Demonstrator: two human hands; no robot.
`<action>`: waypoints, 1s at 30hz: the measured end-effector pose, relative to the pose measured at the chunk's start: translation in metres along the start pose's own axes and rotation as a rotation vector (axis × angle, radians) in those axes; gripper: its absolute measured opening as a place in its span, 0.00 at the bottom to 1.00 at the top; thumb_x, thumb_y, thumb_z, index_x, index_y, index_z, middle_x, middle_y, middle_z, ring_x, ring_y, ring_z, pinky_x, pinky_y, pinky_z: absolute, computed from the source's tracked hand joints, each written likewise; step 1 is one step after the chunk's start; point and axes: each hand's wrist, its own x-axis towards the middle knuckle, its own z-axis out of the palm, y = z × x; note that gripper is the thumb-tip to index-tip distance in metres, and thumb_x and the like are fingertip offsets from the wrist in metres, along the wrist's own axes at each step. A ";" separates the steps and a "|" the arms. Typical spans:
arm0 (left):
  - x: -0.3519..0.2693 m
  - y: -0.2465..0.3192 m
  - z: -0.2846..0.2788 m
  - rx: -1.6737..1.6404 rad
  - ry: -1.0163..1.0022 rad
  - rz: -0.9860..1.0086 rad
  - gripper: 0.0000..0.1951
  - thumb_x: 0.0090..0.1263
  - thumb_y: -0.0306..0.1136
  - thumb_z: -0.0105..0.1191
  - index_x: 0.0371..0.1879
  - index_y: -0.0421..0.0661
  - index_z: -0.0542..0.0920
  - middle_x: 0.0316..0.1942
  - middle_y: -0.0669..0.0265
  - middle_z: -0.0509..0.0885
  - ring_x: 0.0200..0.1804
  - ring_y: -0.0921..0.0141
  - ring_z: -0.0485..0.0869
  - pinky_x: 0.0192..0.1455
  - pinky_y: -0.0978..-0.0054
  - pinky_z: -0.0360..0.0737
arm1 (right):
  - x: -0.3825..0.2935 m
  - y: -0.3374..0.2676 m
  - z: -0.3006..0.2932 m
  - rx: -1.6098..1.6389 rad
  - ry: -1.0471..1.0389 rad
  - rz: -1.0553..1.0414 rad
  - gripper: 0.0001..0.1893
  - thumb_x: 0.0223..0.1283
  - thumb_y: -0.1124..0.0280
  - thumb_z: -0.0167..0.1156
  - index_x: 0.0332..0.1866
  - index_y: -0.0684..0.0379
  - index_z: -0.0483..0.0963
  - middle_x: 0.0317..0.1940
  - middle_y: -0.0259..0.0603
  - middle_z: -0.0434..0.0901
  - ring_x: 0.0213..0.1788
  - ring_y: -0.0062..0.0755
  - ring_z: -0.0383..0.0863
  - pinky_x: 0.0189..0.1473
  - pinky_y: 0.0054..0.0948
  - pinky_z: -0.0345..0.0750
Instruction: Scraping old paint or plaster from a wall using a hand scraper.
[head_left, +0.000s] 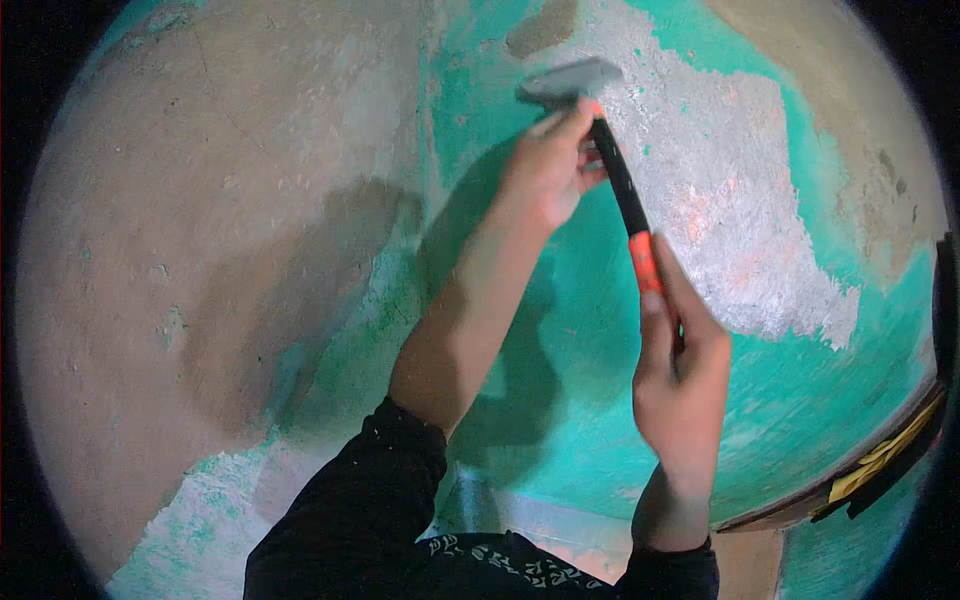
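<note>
A hammer (619, 169) with a grey metal head and a black and orange handle is raised before a wall with peeling green paint (592, 420). My right hand (681, 360) grips the orange lower part of the handle. Up by the head, my left hand (553, 154) has its thumb against the handle's neck, and its other fingers curl partly out of sight behind the handle. The head is slightly blurred, and whether it touches the wall cannot be told. Right of the handle lies a rough whitish patch (739, 187) of bared plaster.
On the left is a brownish wall surface (225, 150), meeting the green one along a vertical corner. A bare brown spot (544, 28) shows above the hammer head. At lower right, a dark curved edge (817, 491) carries a yellow item (885, 454). Shadows of my arms fall on both walls.
</note>
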 end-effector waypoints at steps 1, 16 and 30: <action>0.004 0.007 -0.001 0.004 0.008 0.000 0.13 0.80 0.46 0.54 0.45 0.48 0.81 0.36 0.67 0.84 0.42 0.69 0.84 0.51 0.65 0.83 | 0.004 -0.005 0.000 0.006 -0.006 0.002 0.21 0.71 0.82 0.52 0.67 0.69 0.73 0.25 0.49 0.73 0.25 0.22 0.68 0.27 0.28 0.69; -0.018 -0.039 0.023 0.111 -0.020 -0.143 0.13 0.79 0.46 0.55 0.49 0.49 0.81 0.41 0.70 0.82 0.44 0.71 0.82 0.52 0.66 0.81 | -0.031 0.019 -0.034 0.024 0.043 0.105 0.20 0.73 0.80 0.52 0.68 0.67 0.73 0.41 0.49 0.86 0.35 0.18 0.75 0.38 0.21 0.75; 0.009 -0.041 0.095 0.167 -0.115 -0.002 0.13 0.79 0.43 0.55 0.48 0.46 0.81 0.40 0.70 0.82 0.43 0.72 0.83 0.48 0.68 0.82 | -0.005 0.026 -0.074 0.264 0.077 0.306 0.24 0.76 0.71 0.52 0.75 0.61 0.68 0.26 0.25 0.71 0.18 0.08 0.61 0.19 0.15 0.59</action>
